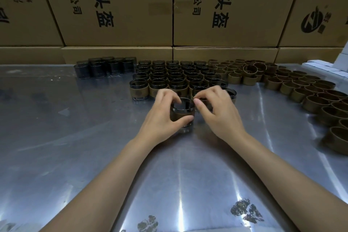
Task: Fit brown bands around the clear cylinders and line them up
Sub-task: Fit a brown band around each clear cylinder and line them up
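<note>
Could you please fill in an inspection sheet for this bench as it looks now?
Surface: shiny metal table, with smudges near the front edge.
Job's things: a banded cylinder in work; finished banded cylinders in rows behind; bare clear cylinders far left; loose brown bands spread to the right.
Clutter: white blocks at far right.
Grip: left hand holds the banded cylinder; right hand pinches at its rim.
Cables: nothing seen.
Surroundings: printed cardboard boxes stacked behind the table.
</note>
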Available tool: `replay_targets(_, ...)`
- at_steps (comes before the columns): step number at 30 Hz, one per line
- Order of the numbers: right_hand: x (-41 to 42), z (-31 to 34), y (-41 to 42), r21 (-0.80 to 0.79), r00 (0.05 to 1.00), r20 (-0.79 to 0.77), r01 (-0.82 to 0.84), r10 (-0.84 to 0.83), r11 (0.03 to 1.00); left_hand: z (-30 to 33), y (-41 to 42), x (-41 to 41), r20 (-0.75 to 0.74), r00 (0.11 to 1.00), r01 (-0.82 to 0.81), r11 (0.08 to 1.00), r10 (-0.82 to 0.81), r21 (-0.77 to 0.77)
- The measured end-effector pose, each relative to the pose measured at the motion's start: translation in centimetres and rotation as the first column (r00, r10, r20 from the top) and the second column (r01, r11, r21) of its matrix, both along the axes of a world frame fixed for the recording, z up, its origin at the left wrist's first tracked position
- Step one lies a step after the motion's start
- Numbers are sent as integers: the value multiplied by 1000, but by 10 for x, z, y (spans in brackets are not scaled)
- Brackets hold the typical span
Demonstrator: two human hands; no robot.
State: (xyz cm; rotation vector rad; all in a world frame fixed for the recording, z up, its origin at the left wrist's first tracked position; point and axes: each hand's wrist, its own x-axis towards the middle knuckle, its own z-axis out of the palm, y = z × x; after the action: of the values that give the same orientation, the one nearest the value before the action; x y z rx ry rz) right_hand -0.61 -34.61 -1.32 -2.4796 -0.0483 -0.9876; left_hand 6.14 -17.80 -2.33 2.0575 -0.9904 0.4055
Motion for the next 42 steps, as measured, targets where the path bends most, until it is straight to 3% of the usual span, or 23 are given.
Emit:
replay_targets(3, 0, 3, -10, 1, 976, 88, 202, -201, 979, 0, -1, 1, -206, 979, -27, 998, 14, -58)
replay_targets(5, 0, 0, -18, 10, 959, 37, 282, -282, 959, -1, -3, 2, -304, 952, -54, 997, 37, -46)
replay_targets(9, 3, -8, -21, -13, 948, -120, 295, -295, 955, -1, -5, 7, -345, 930, -139, 990, 129, -4)
replay_targets(17, 9, -13, -16, -89, 963, -144, 215, -226, 972, 0, -16, 22, -368, 895, -247, 967, 254, 67)
replay_targets(24, 10, -13, -19, -78, 966, -144, 205, -215, 976, -1, -28, 36, -190, 874, -406, 886, 448, 223)
replay_targets(30, 10, -13, -20, -56, 966, -154, 202, -209, 978, -3, -28, 37, -196, 874, -408, 891, 444, 198)
replay_targets(37, 9, -11, -18, -58, 960, -177, 211, -218, 976, 0, -26, 36, -305, 875, -369, 925, 377, 85)
replay_targets(42, 9, -11, -18, -84, 945, -230, 218, -231, 972, 1, -25, 35, -312, 874, -361, 927, 373, 98)
